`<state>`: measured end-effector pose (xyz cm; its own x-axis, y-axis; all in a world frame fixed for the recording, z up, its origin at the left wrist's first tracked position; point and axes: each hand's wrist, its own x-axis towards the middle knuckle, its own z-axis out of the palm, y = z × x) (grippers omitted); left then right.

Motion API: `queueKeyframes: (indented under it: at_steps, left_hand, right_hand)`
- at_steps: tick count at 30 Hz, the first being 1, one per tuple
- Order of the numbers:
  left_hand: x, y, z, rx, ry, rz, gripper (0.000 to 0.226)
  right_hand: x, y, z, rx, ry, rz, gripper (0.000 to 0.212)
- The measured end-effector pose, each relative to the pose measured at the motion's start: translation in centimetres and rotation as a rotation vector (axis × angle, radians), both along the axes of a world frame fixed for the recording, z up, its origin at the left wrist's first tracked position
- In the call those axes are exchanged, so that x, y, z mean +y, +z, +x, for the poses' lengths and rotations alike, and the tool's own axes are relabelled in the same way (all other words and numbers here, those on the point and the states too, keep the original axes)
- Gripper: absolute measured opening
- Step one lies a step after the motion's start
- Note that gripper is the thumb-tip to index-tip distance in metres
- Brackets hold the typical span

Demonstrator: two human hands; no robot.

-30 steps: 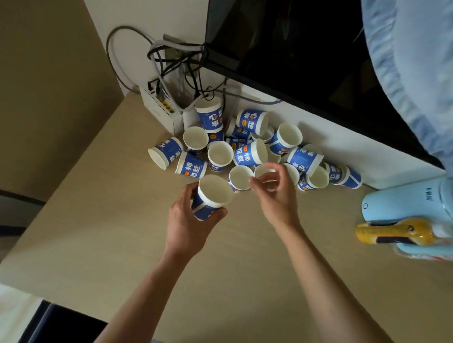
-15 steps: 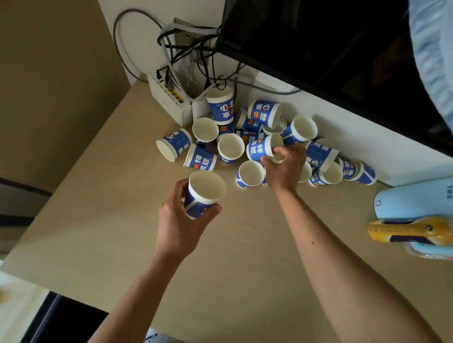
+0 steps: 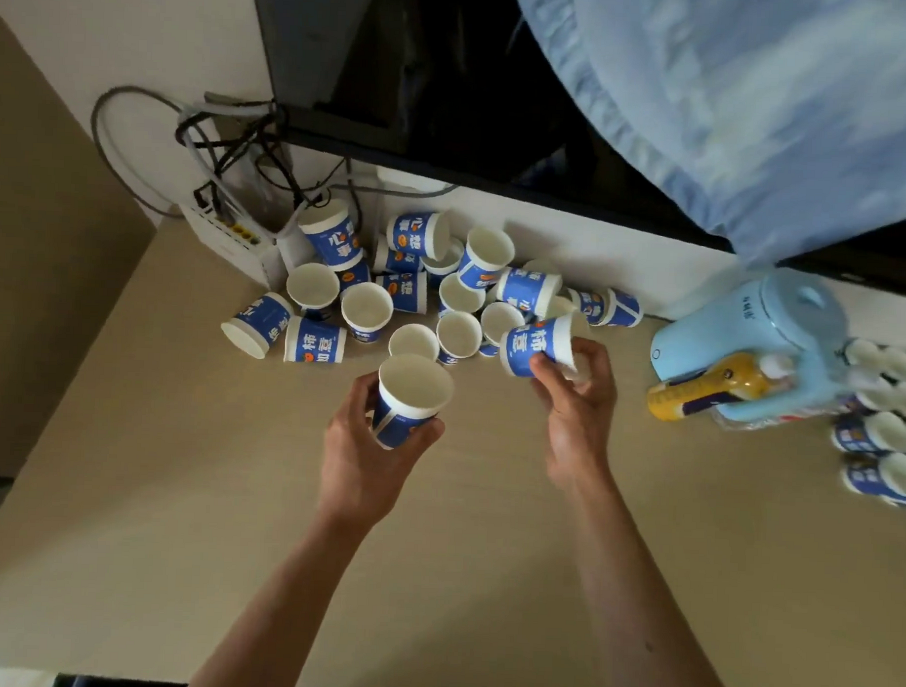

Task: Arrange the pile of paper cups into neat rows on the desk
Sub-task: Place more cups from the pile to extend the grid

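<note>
A pile of blue-and-white paper cups (image 3: 417,285) lies against the wall at the back of the tan desk (image 3: 178,513), some upright, some on their sides. My left hand (image 3: 370,453) grips one upright cup (image 3: 410,398), mouth up, just in front of the pile. My right hand (image 3: 575,399) holds a second cup (image 3: 535,346) tipped on its side, its mouth towards the right, lifted at the pile's right front. Several cups (image 3: 879,435) stand in lines at the far right edge of the desk.
A light blue kettle (image 3: 749,343) and a yellow bottle (image 3: 696,390) sit on the right. A white router (image 3: 228,243) with tangled cables (image 3: 232,145) stands at the back left. A dark monitor (image 3: 449,86) hangs above. Pale blue cloth (image 3: 757,97) fills the top right.
My right hand reached into the pile, took hold of a cup and drew it back towards me and to the right. My left hand kept its cup and barely moved.
</note>
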<state>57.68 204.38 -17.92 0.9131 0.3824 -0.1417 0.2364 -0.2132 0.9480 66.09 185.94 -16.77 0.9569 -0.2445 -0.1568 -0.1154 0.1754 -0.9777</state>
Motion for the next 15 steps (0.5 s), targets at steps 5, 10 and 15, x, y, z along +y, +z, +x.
queueKeyframes:
  at_steps: [5, 10, 15]
  left_hand:
    - [-5.5, 2.2, -0.5, -0.021, -0.111, -0.004, 0.052]
    - [-12.2, 3.7, -2.4, -0.051, -0.200, 0.024, 0.054]
    - [-20.0, 5.0, -5.2, -0.094, -0.264, 0.003, 0.058]
  right_hand:
    - [-5.9, 1.4, -4.3, 0.002, -0.173, -0.026, 0.080]
    - [-13.1, 1.4, -9.1, 0.031, -0.299, -0.032, 0.070]
    - [-19.7, 1.5, -14.4, -0.013, -0.336, -0.016, 0.055]
